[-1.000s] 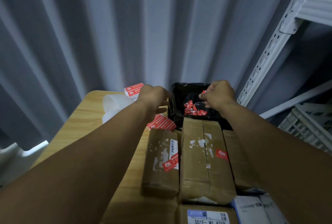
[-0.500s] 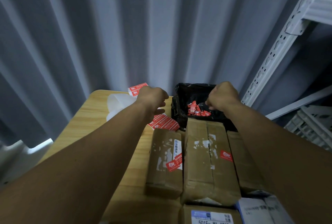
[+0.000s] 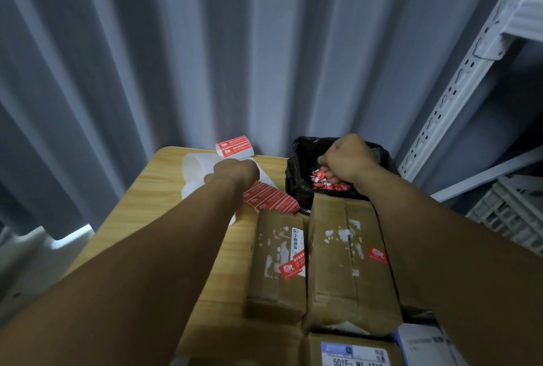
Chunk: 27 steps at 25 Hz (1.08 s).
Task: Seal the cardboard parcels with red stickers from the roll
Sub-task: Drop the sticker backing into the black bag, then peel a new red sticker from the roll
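Observation:
The sticker roll (image 3: pixel 233 145) stands at the table's far edge. Its strip of red stickers (image 3: pixel 270 199) trails toward the parcels. My left hand (image 3: pixel 232 173) is closed on the strip's white backing paper (image 3: pixel 194 171). My right hand (image 3: pixel 349 160) hangs over a black bag (image 3: pixel 299 168), fingertips bunched down among red scraps (image 3: pixel 326 182); whether they pinch one is hidden. Two brown parcels lie side by side. The left parcel (image 3: pixel 273 292) bears a red sticker (image 3: pixel 289 270). The middle parcel (image 3: pixel 338 277) has one (image 3: pixel 377 254) at its right edge.
My right forearm covers a third parcel on the right. A box with a printed label (image 3: pixel 352 355) lies nearest me. The wooden table (image 3: pixel 152 198) ends at a corrugated grey wall (image 3: pixel 205 57). A white metal shelf upright (image 3: pixel 458 86) and a plastic crate (image 3: pixel 511 215) stand at right.
My right hand has turned its fingers down into the black bag, onto the red scraps. My left hand has shifted slightly left, onto the white backing paper.

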Motion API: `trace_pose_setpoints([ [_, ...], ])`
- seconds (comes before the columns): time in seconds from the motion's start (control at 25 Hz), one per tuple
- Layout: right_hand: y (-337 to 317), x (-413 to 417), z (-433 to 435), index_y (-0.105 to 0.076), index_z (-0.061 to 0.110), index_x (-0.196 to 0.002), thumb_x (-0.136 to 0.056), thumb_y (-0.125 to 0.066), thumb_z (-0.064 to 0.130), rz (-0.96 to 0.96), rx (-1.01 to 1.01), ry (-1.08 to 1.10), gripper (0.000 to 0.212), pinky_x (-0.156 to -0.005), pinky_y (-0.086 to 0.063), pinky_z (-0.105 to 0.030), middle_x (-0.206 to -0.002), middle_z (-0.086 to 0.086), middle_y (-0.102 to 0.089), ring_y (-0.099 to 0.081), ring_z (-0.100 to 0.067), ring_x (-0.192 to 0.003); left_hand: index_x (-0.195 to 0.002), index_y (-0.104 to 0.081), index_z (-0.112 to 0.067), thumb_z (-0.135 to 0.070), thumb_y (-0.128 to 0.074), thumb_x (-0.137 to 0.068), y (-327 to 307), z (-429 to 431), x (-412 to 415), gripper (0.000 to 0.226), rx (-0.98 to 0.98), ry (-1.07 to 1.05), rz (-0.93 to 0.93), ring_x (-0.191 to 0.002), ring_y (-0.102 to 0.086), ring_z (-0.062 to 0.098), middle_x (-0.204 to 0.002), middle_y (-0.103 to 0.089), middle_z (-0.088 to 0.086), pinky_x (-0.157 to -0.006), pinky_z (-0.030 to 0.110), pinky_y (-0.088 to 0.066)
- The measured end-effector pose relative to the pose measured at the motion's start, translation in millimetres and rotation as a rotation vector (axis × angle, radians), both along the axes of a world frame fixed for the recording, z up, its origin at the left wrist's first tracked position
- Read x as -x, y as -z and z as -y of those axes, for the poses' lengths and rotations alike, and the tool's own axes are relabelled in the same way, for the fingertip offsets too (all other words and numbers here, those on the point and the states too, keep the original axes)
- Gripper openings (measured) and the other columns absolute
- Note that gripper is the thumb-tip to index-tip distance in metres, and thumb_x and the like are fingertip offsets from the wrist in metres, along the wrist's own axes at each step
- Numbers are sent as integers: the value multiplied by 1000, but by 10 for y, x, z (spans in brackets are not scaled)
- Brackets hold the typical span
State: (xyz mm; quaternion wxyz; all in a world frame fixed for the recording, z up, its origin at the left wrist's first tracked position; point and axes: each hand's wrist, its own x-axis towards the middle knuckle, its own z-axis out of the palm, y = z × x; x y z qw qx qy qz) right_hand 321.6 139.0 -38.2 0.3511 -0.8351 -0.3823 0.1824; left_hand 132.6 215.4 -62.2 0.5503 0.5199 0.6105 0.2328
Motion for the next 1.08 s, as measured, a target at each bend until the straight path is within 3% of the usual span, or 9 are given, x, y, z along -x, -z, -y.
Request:
trace_pose_setpoints([
  [0.08,-2,100,-50,-66,3,-78,-93,-65,8,-46,-25,-56,17,-66,-62,-37,-78,-17,-72,-67,-24,-62,-112,-60,-5,-11,-61,-91,83,-52,44,22,40,-20,16,-119,-61,37,-131,-62,20,-91,44,-53],
  [0.16,10,176,-103,-65,7,-76,-95,-65,13,-60,-44,-101,20,-65,-62,-37,-76,-15,-72,-66,-23,-62,-119,-58,-3,-9,-57,-96,183,-83,72,24,86,-79,77,-106,-62,32,-120,-62,15,-81,40,-55],
  [0.28,7,264,-152,-65,8,-75,-94,-64,13,-69,-32,-150,20,-60,-60,-33,-76,-13,-72,-65,-22,-61,-101,-58,-1,0,-54,-96,269,-71,59,6,144,-163,190,-84,-63,28,-105,-65,19,-72,35,-55],
  [0.44,23,362,-168,-68,2,-84,-94,-61,7,-74,-4,-230,13,-61,-62,-35,-83,-16,-73,-68,-23,-67,-91,-61,-1,12,-58,-88,297,-64,69,14,98,-220,264,-74,-60,25,-96,-66,21,-60,28,-49],
  [0.6,47,452,-230,-67,14,-79,-89,-65,2,-49,-64,-300,16,-80,-61,-46,-84,-8,-70,-70,-25,-83,-91,-58,-8,7,-54,-88,138,14,140,16,79,-197,425,-75,-59,19,-82,-64,8,-68,31,-49],
  [0.68,32,523,-262,-67,18,-89,-89,-70,9,-50,-114,-349,10,-85,-58,-42,-93,-1,-68,-66,-19,-89,-91,-59,-10,8,-52,-82,67,35,182,21,75,-151,469,-79,-60,21,-83,-64,7,-72,34,-49],
  [0.84,-29,674,-317,-60,21,-124,-97,-65,22,-144,-167,-392,28,-85,-57,-37,-112,-4,-65,-68,-20,-94,-94,-60,-11,11,-53,-76,0,88,249,29,68,-47,473,-95,-63,24,-95,-67,8,-77,37,-52],
  [0.96,-57,726,-351,-59,17,-125,-98,-64,22,-186,-205,-392,28,-79,-59,-38,-95,-1,-71,-72,-19,-81,-92,-61,-12,14,-54,-76,-38,157,287,32,71,70,435,-101,-64,25,-98,-70,7,-87,42,-52],
  [1.08,-39,729,-373,-64,22,-115,-93,-69,15,-123,-214,-373,24,-76,-59,-36,-95,1,-69,-71,-18,-83,-96,-62,-13,10,-60,-75,-74,200,331,31,101,139,439,-103,-64,27,-97,-70,7,-95,45,-50],
])
